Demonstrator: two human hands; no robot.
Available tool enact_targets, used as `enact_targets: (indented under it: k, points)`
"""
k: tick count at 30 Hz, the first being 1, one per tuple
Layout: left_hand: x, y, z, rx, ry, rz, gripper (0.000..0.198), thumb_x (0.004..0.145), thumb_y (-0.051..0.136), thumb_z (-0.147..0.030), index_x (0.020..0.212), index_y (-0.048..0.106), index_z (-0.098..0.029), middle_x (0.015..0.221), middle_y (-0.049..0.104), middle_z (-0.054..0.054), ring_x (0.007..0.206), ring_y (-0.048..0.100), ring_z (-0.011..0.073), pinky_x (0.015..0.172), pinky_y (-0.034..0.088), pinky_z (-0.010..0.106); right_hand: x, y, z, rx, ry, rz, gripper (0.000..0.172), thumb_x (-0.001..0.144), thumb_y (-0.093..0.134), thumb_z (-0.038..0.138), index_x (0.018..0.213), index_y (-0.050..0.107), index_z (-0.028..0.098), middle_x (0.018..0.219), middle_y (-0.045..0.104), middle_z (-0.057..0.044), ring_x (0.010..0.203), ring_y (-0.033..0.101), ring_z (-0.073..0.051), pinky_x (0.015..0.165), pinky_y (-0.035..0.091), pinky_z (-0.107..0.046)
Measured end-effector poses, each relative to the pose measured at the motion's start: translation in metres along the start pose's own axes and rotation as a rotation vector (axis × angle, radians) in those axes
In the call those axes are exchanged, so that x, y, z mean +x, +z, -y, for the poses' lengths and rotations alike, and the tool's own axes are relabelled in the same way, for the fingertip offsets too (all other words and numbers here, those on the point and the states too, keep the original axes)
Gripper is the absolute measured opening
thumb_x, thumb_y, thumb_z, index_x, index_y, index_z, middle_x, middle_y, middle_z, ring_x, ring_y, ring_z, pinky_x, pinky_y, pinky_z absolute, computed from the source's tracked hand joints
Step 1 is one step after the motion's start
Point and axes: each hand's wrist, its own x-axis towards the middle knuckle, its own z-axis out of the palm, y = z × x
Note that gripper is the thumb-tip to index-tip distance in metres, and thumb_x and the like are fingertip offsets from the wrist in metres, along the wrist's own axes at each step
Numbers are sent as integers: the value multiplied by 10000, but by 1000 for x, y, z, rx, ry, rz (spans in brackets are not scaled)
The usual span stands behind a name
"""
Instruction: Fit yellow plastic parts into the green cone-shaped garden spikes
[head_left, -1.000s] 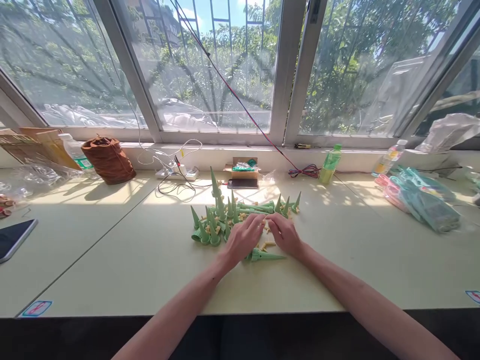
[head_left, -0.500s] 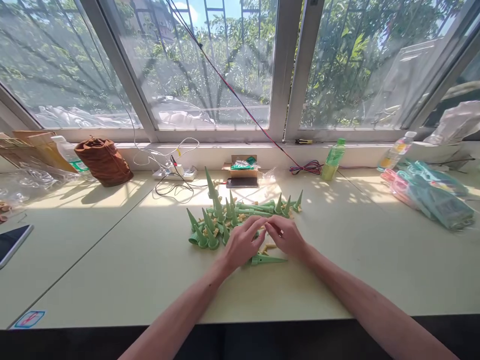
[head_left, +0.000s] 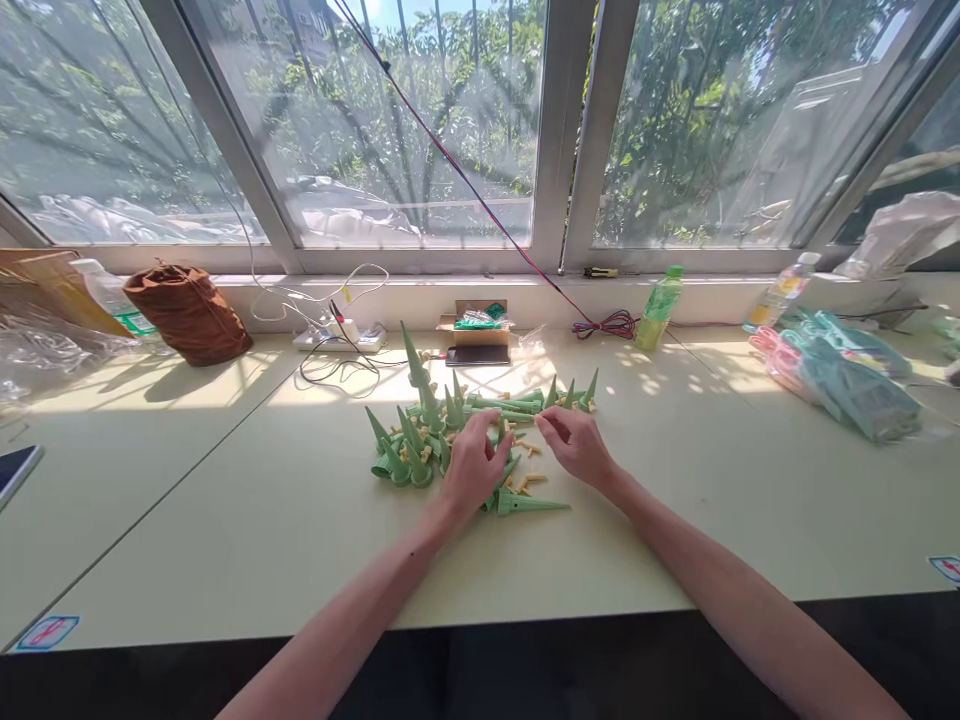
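Observation:
My left hand is curled around a green plastic spike, partly hidden by the fingers. My right hand is pinched, its fingertips closed on something small and pale that I cannot make out clearly. Below and between the hands lie small yellow plastic pieces. One green spike rests on its side nearest me, its tip pointing right. Left of my hands, several green cone spikes stand upright among more yellow pieces. Behind, long green parts lie flat, with upright spikes to their right.
At the back are a small open box, a dark phone, a power strip with cables and a green bottle. A brown drawstring bag stands left; plastic-bagged items lie right.
My hands have moved apart from where their fingertips met. The yellow pieces between them now show more. The view has shifted slightly.

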Motion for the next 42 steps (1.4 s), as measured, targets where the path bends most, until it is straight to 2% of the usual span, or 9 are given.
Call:
enact_targets:
  k: [3, 6, 8, 16, 20, 26, 31, 35, 42]
  points:
    - [0, 1, 2, 62, -11, 68, 133, 926, 522, -303, 919, 548, -172, 735, 567, -9, 512, 463, 90, 555, 401, 237, -1, 1, -1, 23, 5, 53, 287, 966, 462, 373, 792, 595, 188, 542, 414, 48, 489, 356, -103, 508, 301, -246]
    - [0, 2, 3, 62, -43, 135, 267, 934, 498, -350, 727, 476, -182, 626, 483, -30, 512, 442, 102, 527, 358, 232, -3, 1, 0, 32, 4, 92, 270, 962, 475, 379, 819, 599, 187, 540, 429, 50, 490, 368, -102, 513, 302, -243]
    - [0, 2, 3, 32, -68, 149, 309, 939, 482, -360, 686, 441, -187, 605, 466, -32, 507, 435, 103, 505, 334, 226, -3, 1, 1, 40, 7, 124, 263, 961, 479, 383, 843, 606, 186, 546, 446, 47, 498, 380, -104, 513, 306, -240]
    - [1, -1, -2, -101, -142, 51, 233, 955, 458, -367, 862, 557, -178, 636, 569, -7, 557, 547, 133, 554, 413, 243, -5, 1, 1, 85, 19, 156, 271, 975, 451, 368, 829, 588, 185, 562, 438, 45, 507, 370, -100, 510, 296, -232]
    - [0, 0, -3, -148, -151, 25, 229, 965, 447, -369, 933, 565, -176, 697, 579, 3, 563, 540, 126, 544, 412, 237, -5, 1, 0, 98, 13, 165, 279, 980, 443, 352, 804, 573, 178, 577, 472, 38, 515, 397, -97, 523, 303, -234]
    - [-1, 2, -2, -171, -158, -20, 229, 969, 453, -377, 923, 557, -179, 741, 572, 10, 568, 524, 119, 547, 417, 240, -6, 0, 0, 113, 2, 158, 282, 977, 446, 342, 782, 561, 173, 573, 491, 34, 510, 409, -94, 521, 299, -236]
    - [-1, 3, -2, -173, -125, 11, 204, 967, 464, -359, 942, 569, -186, 738, 577, 2, 566, 517, 113, 537, 405, 231, -5, -1, 1, 113, -17, 196, 303, 978, 442, 342, 765, 574, 173, 567, 493, 33, 508, 408, -94, 521, 300, -235]
    - [-2, 4, -3, -170, -76, 30, 199, 966, 475, -350, 941, 581, -183, 856, 629, 22, 575, 515, 98, 535, 410, 227, -5, -1, 3, 114, -34, 222, 331, 982, 441, 342, 724, 559, 171, 576, 509, 26, 514, 400, -92, 531, 312, -233]
    - [-2, 4, -4, -165, -32, 6, 186, 963, 490, -330, 909, 587, -180, 950, 658, 40, 613, 538, 98, 539, 415, 221, -6, 2, 3, 154, -9, 223, 228, 966, 495, 361, 951, 614, 167, 606, 573, 20, 494, 419, -95, 511, 335, -230]
